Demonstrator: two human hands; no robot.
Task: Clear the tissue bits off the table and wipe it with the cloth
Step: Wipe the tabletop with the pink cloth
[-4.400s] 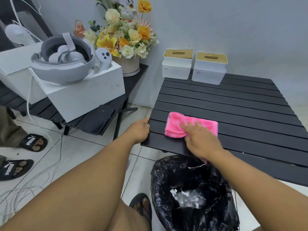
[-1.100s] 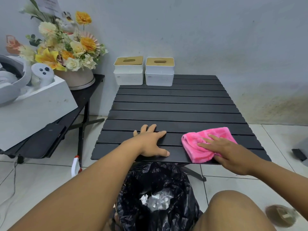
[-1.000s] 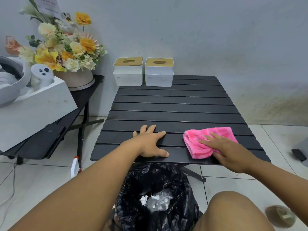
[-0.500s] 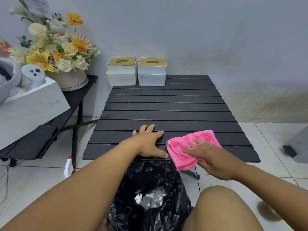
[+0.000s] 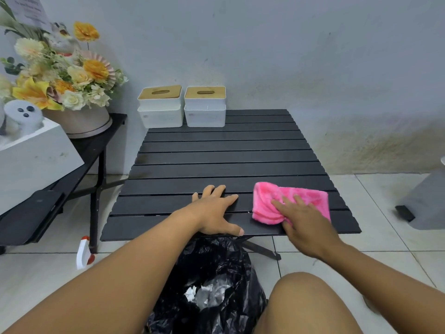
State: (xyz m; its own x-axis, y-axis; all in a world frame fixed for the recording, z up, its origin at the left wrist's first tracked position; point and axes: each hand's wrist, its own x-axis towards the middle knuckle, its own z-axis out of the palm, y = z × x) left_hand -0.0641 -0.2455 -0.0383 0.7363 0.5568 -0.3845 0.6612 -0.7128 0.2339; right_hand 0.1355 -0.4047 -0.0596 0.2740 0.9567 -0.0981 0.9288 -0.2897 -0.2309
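The flat right hand [image 5: 305, 225] presses the pink cloth [image 5: 267, 203], stretched left to right, on the black table's [image 5: 216, 162] near edge.

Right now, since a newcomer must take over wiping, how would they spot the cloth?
Find the black slatted table against the wall. Near its front right corner lies the cloth, under the right hand. It is bright pink, unlike the two white boxes at the far edge.
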